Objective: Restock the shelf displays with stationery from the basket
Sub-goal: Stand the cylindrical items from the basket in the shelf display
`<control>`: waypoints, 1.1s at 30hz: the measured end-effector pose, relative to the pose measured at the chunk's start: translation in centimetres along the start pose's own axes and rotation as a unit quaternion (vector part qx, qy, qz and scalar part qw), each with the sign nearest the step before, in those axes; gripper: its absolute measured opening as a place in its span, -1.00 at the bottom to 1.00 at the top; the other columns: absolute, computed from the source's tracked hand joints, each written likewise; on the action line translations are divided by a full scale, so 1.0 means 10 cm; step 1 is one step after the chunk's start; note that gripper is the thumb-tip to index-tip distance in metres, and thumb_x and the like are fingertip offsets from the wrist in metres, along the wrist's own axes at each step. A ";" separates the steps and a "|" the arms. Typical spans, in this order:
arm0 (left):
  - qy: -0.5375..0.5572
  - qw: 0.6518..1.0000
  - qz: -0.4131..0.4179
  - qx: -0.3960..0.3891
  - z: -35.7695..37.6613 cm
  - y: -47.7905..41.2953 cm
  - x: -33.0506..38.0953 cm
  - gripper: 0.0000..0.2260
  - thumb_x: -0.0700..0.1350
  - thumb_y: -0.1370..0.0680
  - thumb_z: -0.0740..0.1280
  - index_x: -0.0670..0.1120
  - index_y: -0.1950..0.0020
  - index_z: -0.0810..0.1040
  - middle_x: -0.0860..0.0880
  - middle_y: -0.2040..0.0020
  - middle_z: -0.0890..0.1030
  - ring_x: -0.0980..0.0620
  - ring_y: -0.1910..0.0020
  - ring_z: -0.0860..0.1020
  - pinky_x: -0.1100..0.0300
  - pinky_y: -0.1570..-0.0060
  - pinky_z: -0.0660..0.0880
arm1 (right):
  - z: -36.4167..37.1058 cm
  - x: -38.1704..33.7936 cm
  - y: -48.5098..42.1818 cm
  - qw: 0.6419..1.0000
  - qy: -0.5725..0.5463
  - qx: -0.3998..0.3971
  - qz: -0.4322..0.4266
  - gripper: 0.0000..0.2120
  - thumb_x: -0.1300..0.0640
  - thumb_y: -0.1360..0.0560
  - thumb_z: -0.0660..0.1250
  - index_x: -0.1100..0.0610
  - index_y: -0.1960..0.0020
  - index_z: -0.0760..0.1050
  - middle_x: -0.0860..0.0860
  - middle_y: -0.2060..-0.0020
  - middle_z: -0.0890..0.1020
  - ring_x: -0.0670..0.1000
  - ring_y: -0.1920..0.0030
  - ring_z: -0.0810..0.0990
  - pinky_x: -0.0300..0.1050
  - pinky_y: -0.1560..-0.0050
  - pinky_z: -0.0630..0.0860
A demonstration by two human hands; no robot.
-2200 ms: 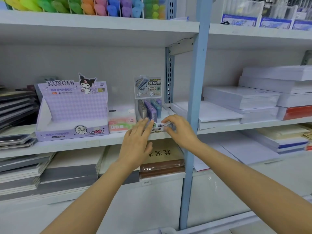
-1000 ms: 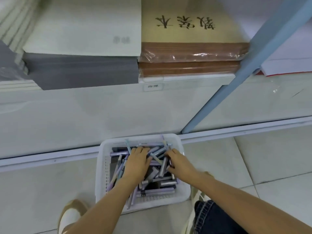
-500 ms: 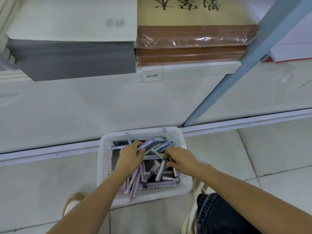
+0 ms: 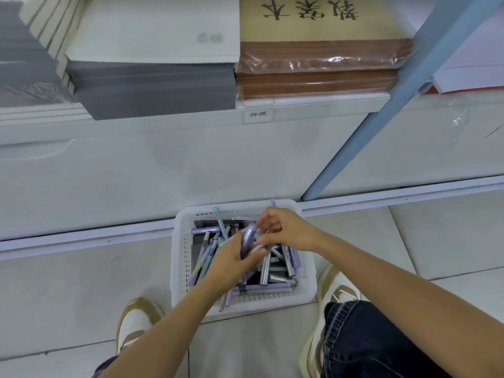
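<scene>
Raising left hand (image 4: 231,264) off the pile since half a second ago, grip clasping glittery purple pen (image 4: 248,237) just above white basket (image 4: 180,268). Curling right hand (image 4: 289,231) beside its top, grip impossible to tell. Risking snagging loose pens (image 4: 275,274), flicking them out.

Both bare forearms come in from the near edge, the left from the lower left and the right from the lower right, and they converge so that the hands are close together. The left hand (image 4: 231,264) has its fingers curled round the lower part of a lilac tube (image 4: 249,234), which points up and away out of its grip. The right hand (image 4: 287,230), slightly farther and to the right, curls its fingers and thumb toward the tube's upper end; whether they touch it cannot be told.
</scene>
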State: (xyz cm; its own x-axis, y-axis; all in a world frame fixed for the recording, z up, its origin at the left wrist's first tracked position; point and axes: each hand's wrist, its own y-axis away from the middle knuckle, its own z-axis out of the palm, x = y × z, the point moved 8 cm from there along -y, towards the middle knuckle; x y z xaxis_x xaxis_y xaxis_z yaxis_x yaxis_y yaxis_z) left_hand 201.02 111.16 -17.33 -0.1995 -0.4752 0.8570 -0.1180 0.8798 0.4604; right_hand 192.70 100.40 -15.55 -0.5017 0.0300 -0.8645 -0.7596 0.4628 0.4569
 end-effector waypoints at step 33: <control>0.127 0.991 -0.024 0.027 -0.41 0.33 0.39 -0.69 -0.06 -0.62 0.27 -0.34 -0.08 0.48 -0.26 0.11 0.65 0.07 0.27 0.63 0.20 0.27 0.48 | -0.19 -0.67 0.26 0.989 0.137 0.022 -0.054 -0.83 0.15 -0.53 0.39 0.22 -0.06 0.61 -0.07 0.19 0.63 -0.21 0.21 0.57 -0.37 0.13 0.47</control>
State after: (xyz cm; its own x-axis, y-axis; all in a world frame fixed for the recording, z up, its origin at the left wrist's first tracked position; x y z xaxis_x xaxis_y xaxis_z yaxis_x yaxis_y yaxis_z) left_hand 203.86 112.23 -11.57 0.0584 -0.4932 0.8680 -0.1745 0.8510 0.4953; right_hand 193.28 99.75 -8.13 -0.5175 -0.2605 -0.8151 -0.7986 0.4890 0.3508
